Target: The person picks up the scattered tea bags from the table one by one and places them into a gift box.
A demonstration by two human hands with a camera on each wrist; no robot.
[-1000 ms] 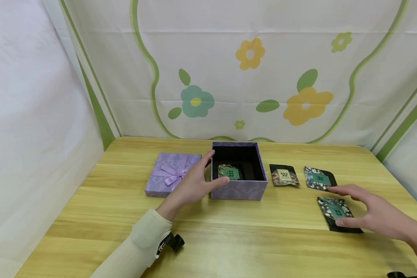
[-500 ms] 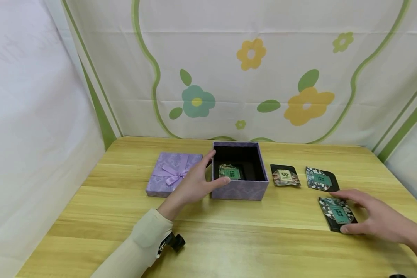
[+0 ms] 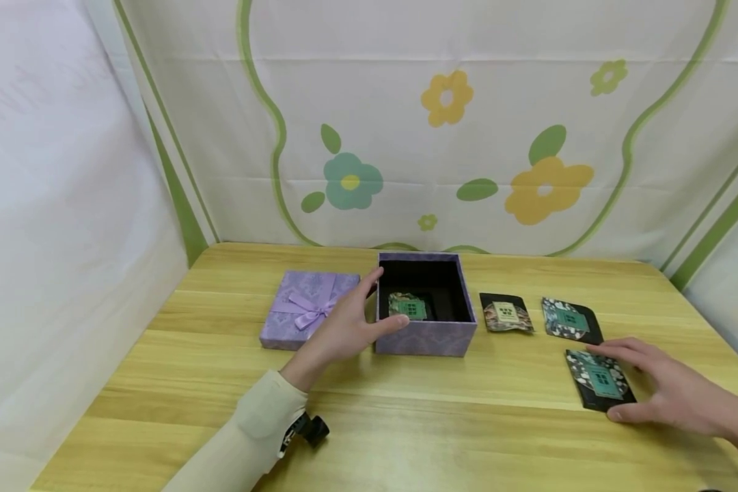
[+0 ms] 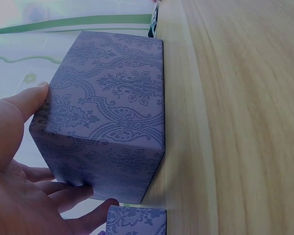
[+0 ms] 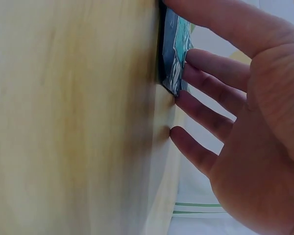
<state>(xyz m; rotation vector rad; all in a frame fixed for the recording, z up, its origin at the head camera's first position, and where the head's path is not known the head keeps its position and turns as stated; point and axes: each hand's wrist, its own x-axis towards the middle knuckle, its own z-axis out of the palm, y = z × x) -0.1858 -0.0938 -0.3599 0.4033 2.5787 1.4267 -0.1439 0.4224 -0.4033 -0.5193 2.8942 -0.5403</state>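
Note:
An open purple box [image 3: 426, 338] with a dark inside stands mid-table, one sachet with a green label [image 3: 408, 306] in it. My left hand [image 3: 344, 321] spans the box's near left corner: thumb at the front rim, fairly straight fingers along the left wall, as the left wrist view shows. My right hand [image 3: 676, 386] rests at the right side of a flat black floral sachet [image 3: 600, 379], thumb at its near corner, index finger by its far edge. In the right wrist view the fingertips touch the sachet's edge [image 5: 179, 54]; whether they press it is unclear.
Left of the box lies its purple lid with a ribbon bow [image 3: 307, 311], partly behind my left hand. Right of the box are a black sachet with a cream label [image 3: 506, 313] and another floral sachet [image 3: 570, 318]. A flowered cloth [image 3: 529, 102] hangs behind the table.
My right hand has slid slightly right and towards me, its thumb coming off the sachet's face to the near corner. The left hand and the box stay in place.

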